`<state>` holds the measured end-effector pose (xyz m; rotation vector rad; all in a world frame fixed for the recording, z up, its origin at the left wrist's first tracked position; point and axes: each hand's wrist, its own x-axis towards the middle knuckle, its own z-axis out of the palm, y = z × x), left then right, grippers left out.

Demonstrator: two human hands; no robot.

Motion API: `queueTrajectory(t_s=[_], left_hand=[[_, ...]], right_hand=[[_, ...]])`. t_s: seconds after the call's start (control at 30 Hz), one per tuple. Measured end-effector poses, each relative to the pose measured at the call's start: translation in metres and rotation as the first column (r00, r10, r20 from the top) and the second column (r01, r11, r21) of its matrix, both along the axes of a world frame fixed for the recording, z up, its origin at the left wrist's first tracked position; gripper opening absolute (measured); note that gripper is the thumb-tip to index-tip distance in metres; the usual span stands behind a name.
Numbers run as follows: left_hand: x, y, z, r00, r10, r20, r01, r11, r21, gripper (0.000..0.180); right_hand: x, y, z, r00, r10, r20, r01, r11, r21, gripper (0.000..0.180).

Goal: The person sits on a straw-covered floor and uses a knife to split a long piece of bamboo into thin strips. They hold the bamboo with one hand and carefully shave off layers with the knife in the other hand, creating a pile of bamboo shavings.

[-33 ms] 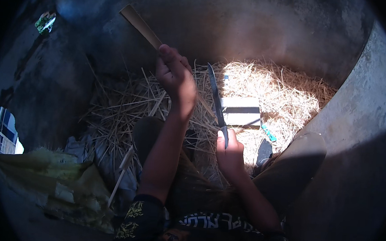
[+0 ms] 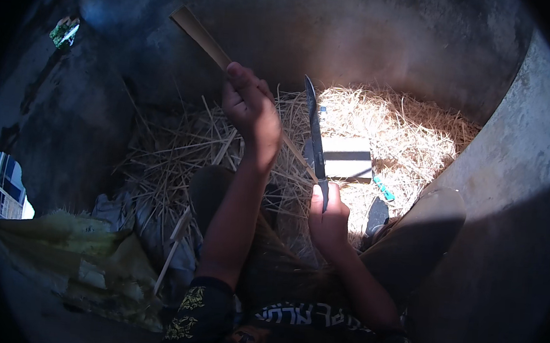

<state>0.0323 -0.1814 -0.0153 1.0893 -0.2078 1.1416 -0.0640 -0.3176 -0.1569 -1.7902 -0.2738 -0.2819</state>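
Pale bamboo, a flat strip (image 2: 201, 36), runs slantwise from upper left down over the straw pile (image 2: 411, 136), clenched by the left hand (image 2: 250, 109), while the right hand (image 2: 328, 215) is fisted around a long dark knife (image 2: 314, 133) whose blade meets it.

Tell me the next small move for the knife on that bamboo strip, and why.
Probably draw the knife along the bamboo strip: the right hand has the blade meeting the strip, the left hand grips it further up, and shavings lie below.
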Motion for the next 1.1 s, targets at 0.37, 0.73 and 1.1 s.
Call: queueTrajectory(t_s=[0.37,0.73,1.1], left_hand=[[-0.006,-0.010,-0.001,0.985,-0.174,-0.006,0.174,0.982,0.071,0.040],[0.008,0.014,-0.002,0.983,-0.152,-0.106,0.175,0.947,0.268,0.042],[-0.016,0.030,0.024,0.963,0.141,-0.230,-0.039,0.916,0.400,0.028]], right_hand=[[0.009,-0.009,-0.024,0.987,0.004,-0.162,-0.022,0.994,-0.110,0.021],[-0.011,-0.020,0.037,0.996,0.061,-0.067,-0.040,0.960,0.275,0.019],[0.005,-0.011,0.028,0.990,-0.039,0.139,-0.008,0.945,0.326,0.024]])
